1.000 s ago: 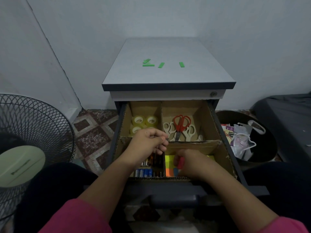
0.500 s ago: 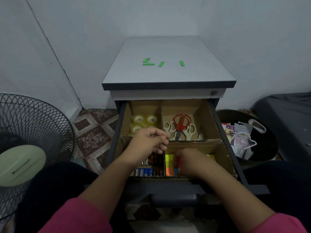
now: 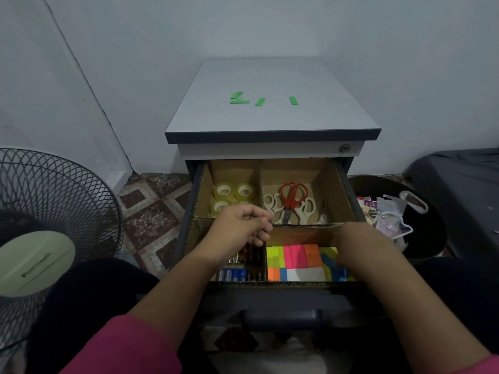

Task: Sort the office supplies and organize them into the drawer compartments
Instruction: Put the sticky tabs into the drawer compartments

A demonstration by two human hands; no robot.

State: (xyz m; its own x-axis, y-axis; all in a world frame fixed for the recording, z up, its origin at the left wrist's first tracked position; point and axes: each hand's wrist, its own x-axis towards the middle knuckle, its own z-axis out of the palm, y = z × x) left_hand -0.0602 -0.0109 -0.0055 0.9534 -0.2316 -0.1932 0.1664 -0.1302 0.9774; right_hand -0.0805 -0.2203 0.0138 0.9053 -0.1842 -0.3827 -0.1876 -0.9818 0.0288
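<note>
Neon sticky notes (image 3: 299, 261) lie low in the frame's centre, just left of our blurred right hand (image 3: 360, 245); its grip we cannot tell. Our left hand (image 3: 243, 228) hovers curled, seemingly empty.

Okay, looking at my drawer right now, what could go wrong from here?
Your right hand is blurred over the sticky notes, so it might knock the tidy rows out of line. Your left hand hovers with curled fingers above the batteries; dipping down could scatter them. The green strips on the cabinet top look unsorted and may be forgotten.
</note>
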